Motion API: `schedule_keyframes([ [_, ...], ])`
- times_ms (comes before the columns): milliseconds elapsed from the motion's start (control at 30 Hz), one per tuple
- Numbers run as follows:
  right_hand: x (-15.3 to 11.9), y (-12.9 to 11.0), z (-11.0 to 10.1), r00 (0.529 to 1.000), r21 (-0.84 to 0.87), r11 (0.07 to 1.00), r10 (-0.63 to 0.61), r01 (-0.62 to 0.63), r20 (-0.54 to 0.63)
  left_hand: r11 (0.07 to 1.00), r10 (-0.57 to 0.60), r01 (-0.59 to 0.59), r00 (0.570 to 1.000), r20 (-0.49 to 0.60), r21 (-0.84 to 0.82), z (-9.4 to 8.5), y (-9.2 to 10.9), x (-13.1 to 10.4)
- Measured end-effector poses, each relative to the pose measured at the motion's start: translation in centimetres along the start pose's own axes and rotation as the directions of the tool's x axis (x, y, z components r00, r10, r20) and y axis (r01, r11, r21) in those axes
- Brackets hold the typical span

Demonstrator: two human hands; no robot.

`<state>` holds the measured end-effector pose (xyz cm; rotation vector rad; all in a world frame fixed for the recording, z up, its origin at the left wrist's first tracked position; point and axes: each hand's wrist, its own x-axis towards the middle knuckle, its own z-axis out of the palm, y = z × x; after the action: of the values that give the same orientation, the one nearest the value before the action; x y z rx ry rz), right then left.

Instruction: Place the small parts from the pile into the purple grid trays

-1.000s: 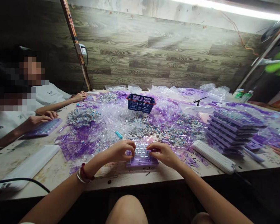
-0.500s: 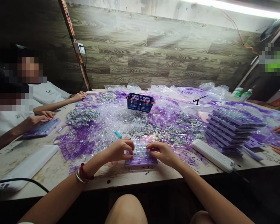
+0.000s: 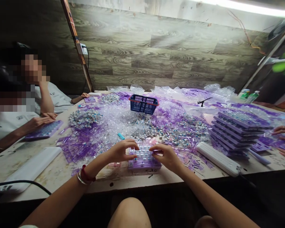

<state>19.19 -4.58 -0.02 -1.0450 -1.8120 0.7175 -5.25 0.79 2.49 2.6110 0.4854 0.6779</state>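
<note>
Flanking the purple keyboard (image 3: 146, 164) at six o'clock on the worktop (image 3: 123, 181), our left hand (image 3: 119, 151) gapes, seemingly empty, at its nine; our right hand (image 3: 168, 157) half-curls at three, its hold unclear.

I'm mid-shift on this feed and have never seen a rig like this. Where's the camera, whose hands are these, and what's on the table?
There is no machine here. The camera sits on a person's head, looking forward and down, so the two bare hands in front are the wearer's own. Between them, on the table, lies a purple board with rows of small clear parts. The left hand is at its left side, thumb and forefinger apart; the right hand is at its right side. Whether either pinches a small part is too fine to tell.

Beyond are a blue basket and heaps of loose parts; to the right stands a stack of purple boards. The hands at both edges of the picture belong to other people.
</note>
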Motion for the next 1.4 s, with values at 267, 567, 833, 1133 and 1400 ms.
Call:
schedule_keyframes([
  [267, 0.5, -2.1, 3.3, 0.976, -0.02, 0.977, -0.214, 0.214, -0.025, 0.997, -0.066, 0.066, 0.998, 0.003, -0.045, 0.6, 0.0, -0.1],
  [567, 0.7, -1.4, 4.0, 0.962, -0.186, 0.944, -0.259, 0.271, 0.086, 0.992, -0.106, 0.108, 0.994, 0.036, -0.061, -0.9, 0.2, -0.3],
  [833, 0.5, -1.2, 4.0, 0.968, -0.203, 0.95, -0.214, 0.238, 0.133, 0.982, -0.173, 0.179, 0.979, 0.109, -0.052, -0.8, 0.4, -0.4],
  [1133, 0.6, -1.4, 3.8, 0.961, -0.163, 0.95, -0.248, 0.265, 0.12, 0.987, -0.147, 0.154, 0.981, 0.124, -0.043, -0.8, 0.3, -0.4],
  [1400, 0.7, -1.8, 3.5, 0.949, -0.227, 0.933, -0.231, 0.279, 0.215, 0.987, -0.133, 0.148, 0.974, 0.184, -0.069, -0.9, -0.1, -0.5],
])
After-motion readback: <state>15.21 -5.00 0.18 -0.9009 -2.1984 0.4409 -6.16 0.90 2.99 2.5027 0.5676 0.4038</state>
